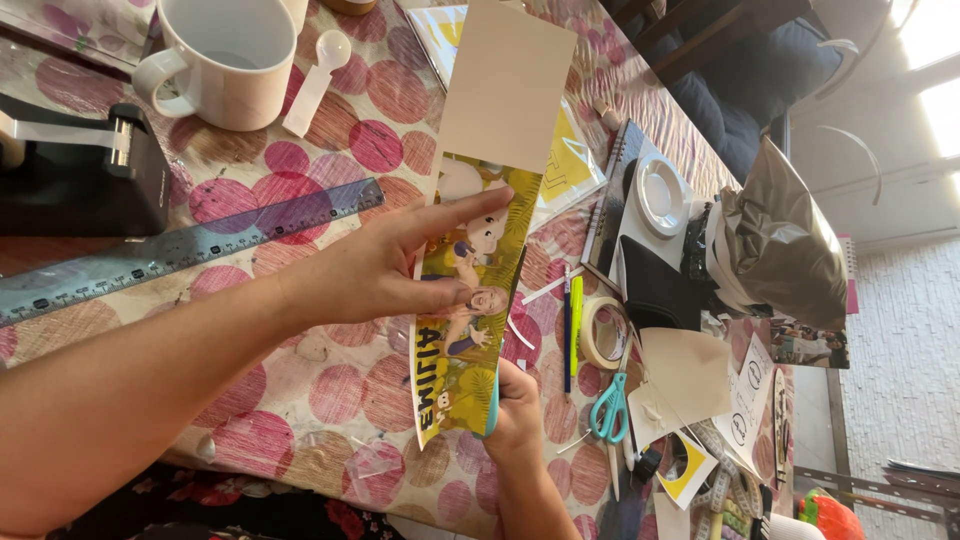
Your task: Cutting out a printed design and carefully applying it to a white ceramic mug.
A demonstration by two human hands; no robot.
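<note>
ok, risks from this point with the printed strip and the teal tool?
1. The left hand pins the long printed paper strip with fingers spread across it, close to the edge where the right hand works a teal-handled tool; a slip could nick a finger.
2. Only the strip's middle is held, so it may skew or tear.
3. The white ceramic mug stands near the left forearm; a knock might tip it.

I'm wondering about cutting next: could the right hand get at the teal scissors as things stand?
Probably yes: the scissors lie uncovered on the table just beside the right hand, but that hand grips the picture strip and must let go first.
</note>
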